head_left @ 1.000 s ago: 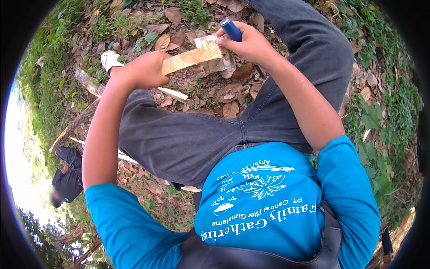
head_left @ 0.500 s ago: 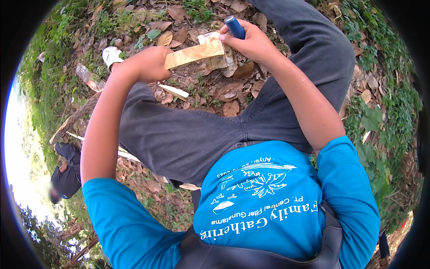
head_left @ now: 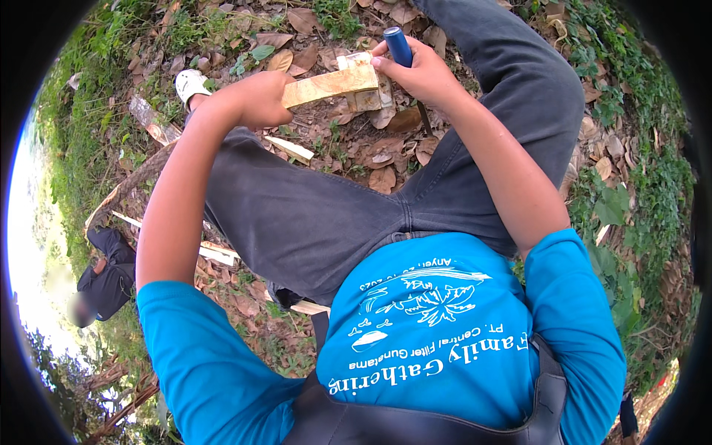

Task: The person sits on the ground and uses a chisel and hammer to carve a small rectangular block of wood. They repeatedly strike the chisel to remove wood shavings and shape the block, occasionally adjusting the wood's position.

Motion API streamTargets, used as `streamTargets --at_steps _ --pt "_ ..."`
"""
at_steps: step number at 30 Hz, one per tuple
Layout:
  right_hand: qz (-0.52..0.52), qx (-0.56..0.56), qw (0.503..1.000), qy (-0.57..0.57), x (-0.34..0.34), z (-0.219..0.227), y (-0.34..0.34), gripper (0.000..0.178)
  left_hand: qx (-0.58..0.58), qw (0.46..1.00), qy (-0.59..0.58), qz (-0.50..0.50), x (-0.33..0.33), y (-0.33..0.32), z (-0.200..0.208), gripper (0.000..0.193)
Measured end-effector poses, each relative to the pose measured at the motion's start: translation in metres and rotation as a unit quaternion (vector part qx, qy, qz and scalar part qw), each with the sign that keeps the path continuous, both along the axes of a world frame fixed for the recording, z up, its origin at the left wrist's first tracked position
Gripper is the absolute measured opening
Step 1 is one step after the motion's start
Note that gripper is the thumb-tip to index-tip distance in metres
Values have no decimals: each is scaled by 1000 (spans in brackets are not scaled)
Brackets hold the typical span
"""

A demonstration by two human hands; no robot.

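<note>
My left hand (head_left: pixel 259 100) is closed around the left end of a short pale wooden block (head_left: pixel 330 85). The block slants slightly upward to the right. My right hand (head_left: pixel 424 74) grips the blue cylindrical handle (head_left: pixel 398 46) of a tool, its thumb by the block's right end. Below that hand shows a thin dark strip (head_left: pixel 424 119), which looks like the tool's blade; most of it is hidden. Beneath the block's right end sits another pale, rough wooden piece (head_left: pixel 363 100) on the ground, partly covered.
Dry leaves and green plants cover the ground. A split wood piece (head_left: pixel 291 150) lies between my legs, with pale strips (head_left: pixel 219 254) beyond my left leg. A log (head_left: pixel 152 120) lies near my white shoe (head_left: pixel 191 85). Another person in dark clothes (head_left: pixel 111 274) is at far left.
My left hand and the block have shifted slightly to the right. My right hand has moved a little right and down, and more of the dark strip below it shows.
</note>
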State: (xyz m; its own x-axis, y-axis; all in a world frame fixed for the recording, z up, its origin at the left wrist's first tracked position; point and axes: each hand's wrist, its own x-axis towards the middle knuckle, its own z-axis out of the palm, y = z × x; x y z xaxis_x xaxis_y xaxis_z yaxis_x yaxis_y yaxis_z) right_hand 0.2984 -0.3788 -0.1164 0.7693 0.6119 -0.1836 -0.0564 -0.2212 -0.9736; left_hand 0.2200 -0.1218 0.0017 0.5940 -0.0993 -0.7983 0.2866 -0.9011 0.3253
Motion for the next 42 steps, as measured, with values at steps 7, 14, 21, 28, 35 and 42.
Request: streamTargets --at_steps 7,14,21,28,35,42 --pt "-2 13 1000 1 -2 -4 0 30 8 1000 9 -2 2 -3 2 21" --pt "-12 0 998 55 -5 7 -1 25 12 999 34 -17 6 -5 5 33" --pt "-25 13 995 93 -5 9 -1 22 -11 999 -11 -34 4 -2 -2 26" --pt "-59 24 989 132 -8 16 2 23 15 1000 24 -12 5 -2 -7 31" --pt "-147 270 949 74 3 83 -13 20 4 1000 18 -2 0 4 -14 30" --pt "-3 461 886 -60 1 149 10 15 7 1000 24 -6 1 3 -8 30"
